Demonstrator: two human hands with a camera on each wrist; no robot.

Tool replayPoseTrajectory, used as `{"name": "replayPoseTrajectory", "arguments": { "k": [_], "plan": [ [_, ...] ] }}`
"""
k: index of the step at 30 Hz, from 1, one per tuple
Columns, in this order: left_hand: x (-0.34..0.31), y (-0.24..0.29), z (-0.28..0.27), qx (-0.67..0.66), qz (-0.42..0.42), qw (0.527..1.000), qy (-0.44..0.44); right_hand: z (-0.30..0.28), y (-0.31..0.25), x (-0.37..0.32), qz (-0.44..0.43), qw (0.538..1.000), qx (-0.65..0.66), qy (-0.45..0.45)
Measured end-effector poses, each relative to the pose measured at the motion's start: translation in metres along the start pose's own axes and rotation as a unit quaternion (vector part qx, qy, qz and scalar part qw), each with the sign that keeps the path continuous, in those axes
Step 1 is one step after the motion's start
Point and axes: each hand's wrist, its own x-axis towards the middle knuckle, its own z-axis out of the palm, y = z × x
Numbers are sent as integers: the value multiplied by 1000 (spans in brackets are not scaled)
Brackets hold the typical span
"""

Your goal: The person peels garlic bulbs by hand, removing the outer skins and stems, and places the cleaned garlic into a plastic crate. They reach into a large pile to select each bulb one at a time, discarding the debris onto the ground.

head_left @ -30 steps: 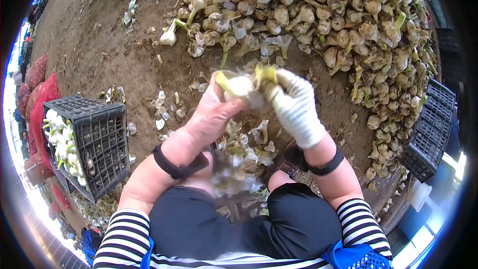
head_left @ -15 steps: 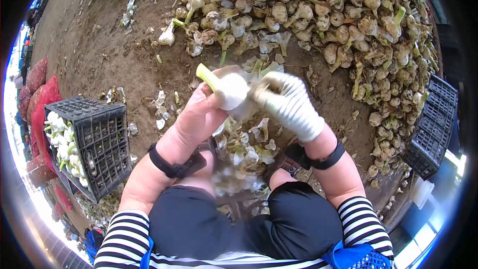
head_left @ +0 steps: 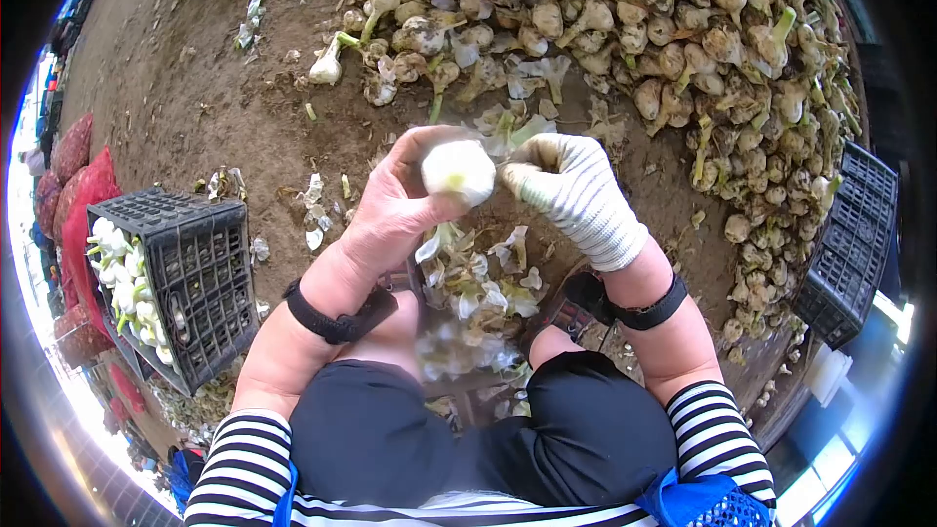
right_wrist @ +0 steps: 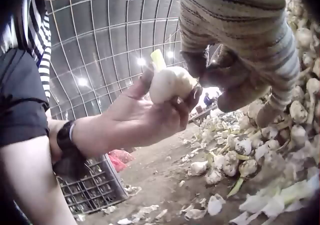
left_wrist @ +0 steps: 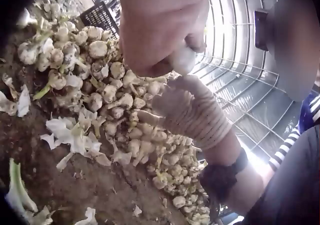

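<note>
A white, peeled garlic bulb (head_left: pixel 457 174) is held in my bare left hand (head_left: pixel 398 197), between the thumb below and the fingers behind. Its pale green cut stem (right_wrist: pixel 158 58) points upward in the right wrist view. My right hand (head_left: pixel 574 193), in a dirty white knitted glove, is curled close beside the bulb. The gloved fingertips (right_wrist: pixel 196 63) come right up to the bulb's edge, and nothing shows plainly between them. In the left wrist view the bare hand covers most of the bulb.
A large heap of unpeeled garlic (head_left: pixel 683 59) spreads across the far right. Peeled skins (head_left: pixel 488 283) litter the ground between the feet. At left stands a black crate (head_left: pixel 200 283) of peeled garlic, by red mesh sacks (head_left: pixel 73 205). Another black crate (head_left: pixel 847 249) is at right.
The bulb has turned in my left hand from stem pointing up-left to the stem end facing the camera. A leafy scrap has left the gloved hand, which stays close beside the bulb.
</note>
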Motion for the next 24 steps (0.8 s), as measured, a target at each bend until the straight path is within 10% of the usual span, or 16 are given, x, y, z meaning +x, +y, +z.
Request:
{"name": "replayPoseTrajectory", "arguments": {
  "k": [9, 11, 19, 24],
  "plan": [
    [-1, 4, 2, -200, -139, 969, 43, 5, -8, -8, -113, 991, -22, 72],
    [-2, 5, 4, -23, -151, 988, -9, 7, -14, -5, -184, 964, -189, 22],
    [-2, 2, 7, 397, -49, 916, -40, 10, -6, 2, -98, 983, -144, -54],
    [-5, -3, -1, 47, -120, 991, -25, 8, 10, 6, -14, 994, 89, -60]
  ]
}}
